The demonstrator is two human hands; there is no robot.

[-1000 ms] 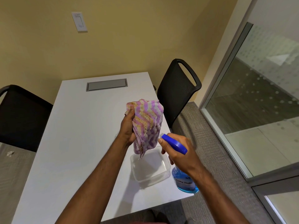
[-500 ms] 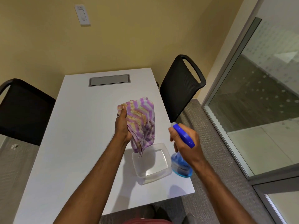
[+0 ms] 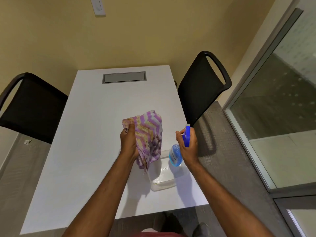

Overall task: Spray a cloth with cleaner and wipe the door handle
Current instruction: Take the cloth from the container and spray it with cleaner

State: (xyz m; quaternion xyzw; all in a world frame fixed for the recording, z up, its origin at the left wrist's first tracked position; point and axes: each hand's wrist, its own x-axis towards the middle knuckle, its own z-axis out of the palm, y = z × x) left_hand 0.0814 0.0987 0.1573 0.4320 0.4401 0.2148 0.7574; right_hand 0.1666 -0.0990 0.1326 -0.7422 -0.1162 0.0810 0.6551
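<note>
My left hand grips a purple, white and yellow zigzag cloth, held up above the white table so that it hangs down. My right hand holds a spray bottle with a blue trigger head and clear blue liquid, to the right of the cloth with a gap between them. The nozzle tip points up and away from me. No door handle is in view.
A clear plastic tub sits on the table under my hands. Black chairs stand at the left and right of the table. A glass wall with a metal frame runs along the right. A grey cable hatch is set in the table's far end.
The bottle has swung from aiming at the cloth to upright and moved right, away from it. The cloth has stayed raised. My view has tilted down towards the table edge.
</note>
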